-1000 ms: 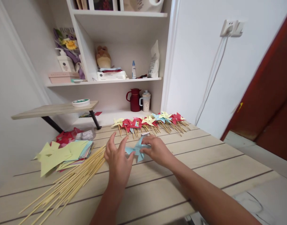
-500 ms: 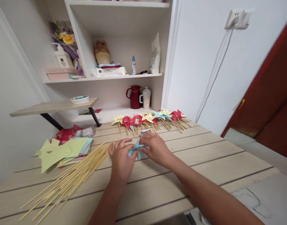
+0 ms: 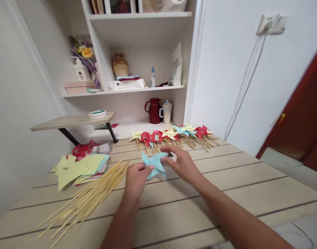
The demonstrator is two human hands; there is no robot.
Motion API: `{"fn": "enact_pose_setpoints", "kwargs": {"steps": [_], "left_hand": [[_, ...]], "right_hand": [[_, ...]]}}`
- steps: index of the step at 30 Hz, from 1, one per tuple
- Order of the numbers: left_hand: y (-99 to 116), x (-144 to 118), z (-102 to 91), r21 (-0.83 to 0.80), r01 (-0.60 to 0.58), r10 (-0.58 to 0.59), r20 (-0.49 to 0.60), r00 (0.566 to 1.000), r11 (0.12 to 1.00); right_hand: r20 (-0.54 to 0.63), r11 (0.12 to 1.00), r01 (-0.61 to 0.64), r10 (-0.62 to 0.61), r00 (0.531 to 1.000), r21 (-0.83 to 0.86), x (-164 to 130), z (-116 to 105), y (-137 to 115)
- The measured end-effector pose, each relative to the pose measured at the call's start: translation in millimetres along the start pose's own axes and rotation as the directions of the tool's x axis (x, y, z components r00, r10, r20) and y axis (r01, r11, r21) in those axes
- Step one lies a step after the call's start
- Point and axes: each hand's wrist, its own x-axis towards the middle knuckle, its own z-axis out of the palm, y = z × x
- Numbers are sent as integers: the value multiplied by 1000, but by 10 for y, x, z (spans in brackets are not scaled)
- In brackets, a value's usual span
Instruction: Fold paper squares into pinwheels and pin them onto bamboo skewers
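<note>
A light blue paper pinwheel (image 3: 155, 164) faces up over the table, its blades folded into shape. My left hand (image 3: 136, 178) pinches its left side between thumb and fingers. Beside the right blade is my right hand (image 3: 183, 164), thumb and forefinger apart; whether the thumb touches the paper I cannot tell. A small shiny object (image 3: 170, 155) shows partly behind the right fingers, too hidden to name. Left of my hands lies a fan of thin wooden sticks (image 3: 96, 197). Finished pinwheels (image 3: 170, 133) in red, yellow and blue lie in a row behind, on sticks.
Yellow paper pinwheel shapes (image 3: 71, 169) and a stack of coloured paper (image 3: 101, 166) lie at the left. Behind them are red paper pieces (image 3: 83, 148) and a small raised shelf (image 3: 70, 121). A red jug (image 3: 155, 112) and a cup (image 3: 167, 112) stand at the back.
The blue paper was partly folded up between both hands; now it lies spread as a pinwheel. My right hand has opened and moved right. The view has shifted a little.
</note>
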Motion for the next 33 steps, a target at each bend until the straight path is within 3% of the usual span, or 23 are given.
{"fn": "enact_pose_setpoints", "kwargs": {"steps": [3, 6, 8, 13, 18, 33], "left_hand": [[-30, 9, -16, -161, 77, -76, 13, 997, 984], [-48, 18, -17, -205, 109, -116, -23, 993, 973], [-42, 15, -17, -218, 98, -113, -56, 992, 971], [8, -20, 6, -232, 29, -50, -84, 995, 972], [39, -57, 72, -197, 7, -16, -46, 999, 980], [59, -65, 106, -192, 25, -23, 15, 1000, 981]], "right_hand": [[-82, 974, -78, 98, 992, 212, 48, -45, 76], [-20, 890, -195, 223, 975, 413, 64, -34, 149], [49, 853, -255, 262, 964, 454, 48, -8, 151], [257, 806, -379, 288, 922, 456, -19, 47, 11], [360, 821, -367, 214, 908, 438, -29, 46, -81], [346, 810, -450, 328, 879, 376, -43, 119, -7]]}}
